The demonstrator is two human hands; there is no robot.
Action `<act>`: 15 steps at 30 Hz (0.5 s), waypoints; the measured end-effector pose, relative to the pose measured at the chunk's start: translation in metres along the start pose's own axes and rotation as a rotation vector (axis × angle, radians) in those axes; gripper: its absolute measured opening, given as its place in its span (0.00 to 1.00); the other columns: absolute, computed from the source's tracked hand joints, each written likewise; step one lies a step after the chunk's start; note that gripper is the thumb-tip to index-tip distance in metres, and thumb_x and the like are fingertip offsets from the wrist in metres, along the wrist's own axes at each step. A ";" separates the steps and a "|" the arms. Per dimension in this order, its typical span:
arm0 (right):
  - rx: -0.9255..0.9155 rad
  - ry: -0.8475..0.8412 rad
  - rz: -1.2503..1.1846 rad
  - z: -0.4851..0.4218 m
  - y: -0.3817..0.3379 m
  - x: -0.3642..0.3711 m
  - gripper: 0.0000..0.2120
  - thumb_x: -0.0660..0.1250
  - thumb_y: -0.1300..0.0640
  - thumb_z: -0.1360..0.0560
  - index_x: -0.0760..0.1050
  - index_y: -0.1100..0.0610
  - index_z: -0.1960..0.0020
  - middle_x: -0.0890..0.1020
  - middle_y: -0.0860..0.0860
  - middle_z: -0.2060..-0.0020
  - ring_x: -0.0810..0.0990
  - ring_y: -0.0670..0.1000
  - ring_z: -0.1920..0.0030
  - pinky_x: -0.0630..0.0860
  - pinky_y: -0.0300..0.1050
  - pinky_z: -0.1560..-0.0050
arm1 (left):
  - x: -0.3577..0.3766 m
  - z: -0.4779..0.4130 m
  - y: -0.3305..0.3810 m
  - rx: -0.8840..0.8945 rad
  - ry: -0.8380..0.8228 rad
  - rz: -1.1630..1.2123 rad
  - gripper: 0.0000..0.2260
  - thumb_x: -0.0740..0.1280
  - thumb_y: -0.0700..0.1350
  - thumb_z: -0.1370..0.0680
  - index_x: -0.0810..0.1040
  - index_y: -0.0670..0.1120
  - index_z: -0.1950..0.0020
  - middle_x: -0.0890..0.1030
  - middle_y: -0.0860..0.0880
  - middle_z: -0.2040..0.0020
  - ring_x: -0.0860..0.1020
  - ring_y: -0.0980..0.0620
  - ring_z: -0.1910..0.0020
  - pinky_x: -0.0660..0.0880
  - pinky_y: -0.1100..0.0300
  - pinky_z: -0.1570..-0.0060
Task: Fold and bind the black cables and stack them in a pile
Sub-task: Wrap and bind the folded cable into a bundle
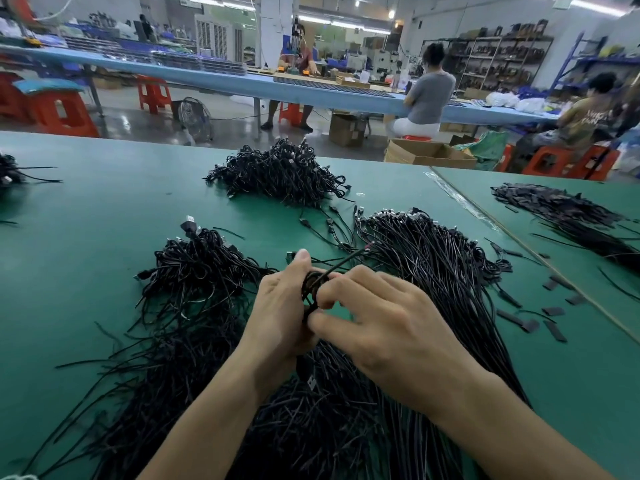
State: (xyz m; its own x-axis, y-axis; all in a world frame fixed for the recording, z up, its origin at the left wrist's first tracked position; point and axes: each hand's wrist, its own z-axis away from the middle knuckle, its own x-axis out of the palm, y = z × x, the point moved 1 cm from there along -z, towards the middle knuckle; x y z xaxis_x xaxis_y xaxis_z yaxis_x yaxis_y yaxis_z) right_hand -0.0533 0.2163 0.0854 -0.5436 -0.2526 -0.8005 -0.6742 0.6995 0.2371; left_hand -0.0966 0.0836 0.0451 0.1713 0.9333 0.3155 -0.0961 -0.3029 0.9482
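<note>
Green matte tabletop [86, 220]: work surface bearing every heap listed below.
Folded black cable [312, 284]: small coil held above the middle of the table, between both hands; a silver-tipped plug end [310, 379] hangs below the left palm.
Left hand [280, 306]: fingers and thumb curled round the coil, thumb upright behind it.
Right hand [391, 327]: thumb and forefinger pinch a thin black tie strand [346, 260] against the coil; the strand's free end sticks up to the right.
Near-left heap of bound black cables [201, 265]: tangled mound just left of the hands, one plug standing at its top.
Far heap of bound black cables [280, 171]: larger mound near the table's far edge.
Long straight black cables [433, 258]: loose sheaf fanned out from under the right hand towards the far right, plugs at the far end.
Thin black strands [156, 358]: scattered layer under both forearms.
Right-hand sheaf of black strips [561, 209]: lies well apart, beyond a table seam.
Small flat black pieces [554, 311]: strewn near that seam.
Background: seated people, red plastic stools [59, 112], a long blue bench [214, 76].
</note>
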 end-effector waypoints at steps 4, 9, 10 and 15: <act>-0.143 -0.089 -0.026 -0.010 0.003 -0.010 0.06 0.65 0.61 0.25 0.81 0.55 0.57 0.81 0.52 0.45 0.79 0.54 0.42 0.76 0.51 0.46 | 0.000 0.005 -0.004 -0.018 -0.197 -0.144 0.18 0.57 0.49 0.16 0.82 0.50 0.60 0.62 0.44 0.72 0.53 0.53 0.77 0.54 0.68 0.78; 0.084 -0.146 -0.293 -0.007 0.009 -0.009 0.04 0.69 0.60 0.24 0.83 0.56 0.53 0.79 0.52 0.51 0.78 0.52 0.51 0.78 0.52 0.52 | 0.001 0.008 -0.002 -0.263 -0.213 -0.112 0.28 0.54 0.70 0.23 0.73 0.52 0.73 0.64 0.52 0.78 0.56 0.57 0.81 0.54 0.70 0.80; 0.150 -0.121 -0.376 -0.005 0.009 -0.007 0.04 0.69 0.60 0.23 0.83 0.56 0.53 0.79 0.50 0.52 0.78 0.51 0.51 0.78 0.50 0.52 | 0.002 0.008 -0.002 -0.294 -0.230 -0.143 0.32 0.50 0.74 0.26 0.72 0.51 0.74 0.65 0.52 0.79 0.56 0.56 0.82 0.54 0.70 0.80; 0.448 -0.069 -0.648 0.004 0.014 0.005 0.06 0.73 0.63 0.26 0.85 0.53 0.55 0.81 0.45 0.55 0.80 0.44 0.52 0.76 0.39 0.48 | 0.003 0.009 0.000 -0.303 -0.368 -0.189 0.34 0.45 0.80 0.33 0.66 0.51 0.72 0.65 0.52 0.75 0.56 0.56 0.79 0.53 0.68 0.80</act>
State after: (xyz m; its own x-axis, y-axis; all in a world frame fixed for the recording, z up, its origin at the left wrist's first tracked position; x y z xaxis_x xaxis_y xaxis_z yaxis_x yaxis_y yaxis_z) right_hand -0.0630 0.2277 0.0825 -0.0694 -0.6698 -0.7393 -0.5722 0.6338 -0.5205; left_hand -0.0874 0.0853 0.0463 0.5419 0.8201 0.1838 -0.3007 -0.0150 0.9536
